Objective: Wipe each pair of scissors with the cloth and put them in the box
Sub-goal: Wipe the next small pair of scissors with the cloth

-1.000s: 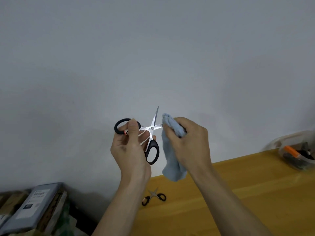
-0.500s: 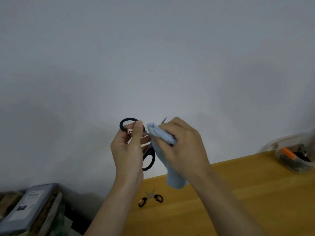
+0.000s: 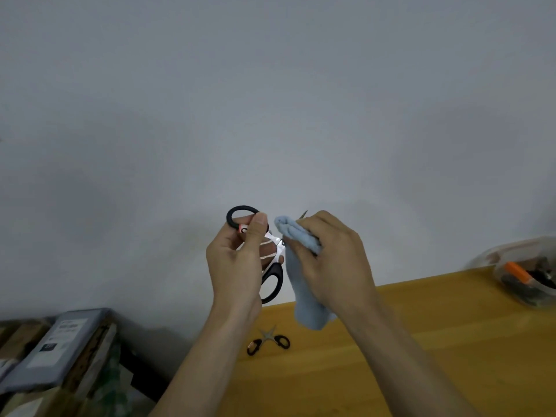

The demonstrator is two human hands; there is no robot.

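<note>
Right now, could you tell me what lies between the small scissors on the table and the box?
Only bare wooden table between the small scissors and box, in the head view.

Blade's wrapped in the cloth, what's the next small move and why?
Probably draw the light blue cloth along the blade toward the tip. The right hand pinches it near the pivot, the left hand holds the black-handled scissors open, and only the tip shows.

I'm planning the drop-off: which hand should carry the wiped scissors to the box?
Probably the left hand: it already grips the scissors by the handles. The right hand is wrapped in the cloth, though the box sits to the right.
</note>
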